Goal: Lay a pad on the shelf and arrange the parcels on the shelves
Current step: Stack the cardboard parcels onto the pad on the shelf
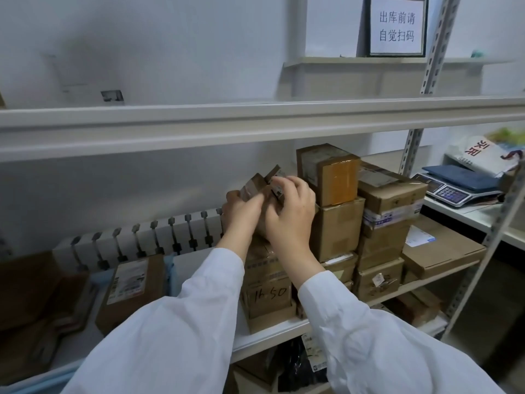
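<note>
Both hands reach into the middle shelf and grip a small taped cardboard parcel. My left hand holds its left side. My right hand covers its top and right side. The parcel rests on top of a cardboard box marked "14.50". To the right stand stacked brown parcels, the top one sealed with orange tape. A flat labelled box lies to the left on a pale blue pad whose edge shows.
More stacked parcels and a flat carton fill the shelf's right end. A white radiator runs behind. Brown cartons sit at left. The upper shelf beam hangs overhead. A scale stands at right.
</note>
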The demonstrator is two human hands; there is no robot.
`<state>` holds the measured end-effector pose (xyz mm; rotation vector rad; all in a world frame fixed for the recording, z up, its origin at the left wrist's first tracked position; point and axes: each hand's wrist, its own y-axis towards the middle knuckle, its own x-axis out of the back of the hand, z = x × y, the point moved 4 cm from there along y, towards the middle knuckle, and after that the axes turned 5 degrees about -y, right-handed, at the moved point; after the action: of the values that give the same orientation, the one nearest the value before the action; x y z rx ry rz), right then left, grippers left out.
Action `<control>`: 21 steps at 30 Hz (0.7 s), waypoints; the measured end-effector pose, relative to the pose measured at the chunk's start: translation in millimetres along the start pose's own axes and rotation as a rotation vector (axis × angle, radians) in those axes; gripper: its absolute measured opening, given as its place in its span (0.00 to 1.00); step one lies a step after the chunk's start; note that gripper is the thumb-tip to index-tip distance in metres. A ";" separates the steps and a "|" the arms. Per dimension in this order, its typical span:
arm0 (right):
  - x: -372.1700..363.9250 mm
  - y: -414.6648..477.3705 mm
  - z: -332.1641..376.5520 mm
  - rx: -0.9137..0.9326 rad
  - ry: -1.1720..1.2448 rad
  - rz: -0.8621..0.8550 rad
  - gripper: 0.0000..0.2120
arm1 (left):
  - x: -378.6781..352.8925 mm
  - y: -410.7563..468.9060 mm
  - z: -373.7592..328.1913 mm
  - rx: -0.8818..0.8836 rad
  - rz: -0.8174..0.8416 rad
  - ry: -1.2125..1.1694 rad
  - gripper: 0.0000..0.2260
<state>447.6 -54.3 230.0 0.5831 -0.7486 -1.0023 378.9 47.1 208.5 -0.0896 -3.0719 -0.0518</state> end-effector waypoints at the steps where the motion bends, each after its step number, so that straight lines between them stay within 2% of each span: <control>1: 1.8 1.8 -4.0 -0.016 -0.048 -0.016 0.20 | -2.6 -0.5 -1.1 0.010 -0.005 0.045 0.25; 4: -1.2 9.3 -21.1 -0.142 -0.171 0.098 0.30 | -10.6 -0.4 -2.3 0.063 -0.026 0.138 0.39; 7: -6.4 12.2 -33.3 -0.186 -0.238 0.193 0.35 | -15.2 2.1 -0.2 0.115 -0.035 0.154 0.44; 12: -10.0 15.4 -39.1 -0.179 -0.260 0.190 0.32 | -14.8 4.7 6.0 0.179 -0.045 -0.005 0.39; 16: -12.5 16.3 -36.4 -0.097 -0.284 0.181 0.26 | -11.1 8.2 10.5 0.175 -0.028 -0.111 0.34; 21: -13.7 16.2 -28.3 -0.074 -0.173 0.153 0.26 | -3.9 6.6 10.7 0.138 -0.021 -0.253 0.31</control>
<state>473.6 -32.3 220.5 0.3727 -0.8914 -0.9420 382.4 53.8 197.7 -0.0614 -3.3166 0.1850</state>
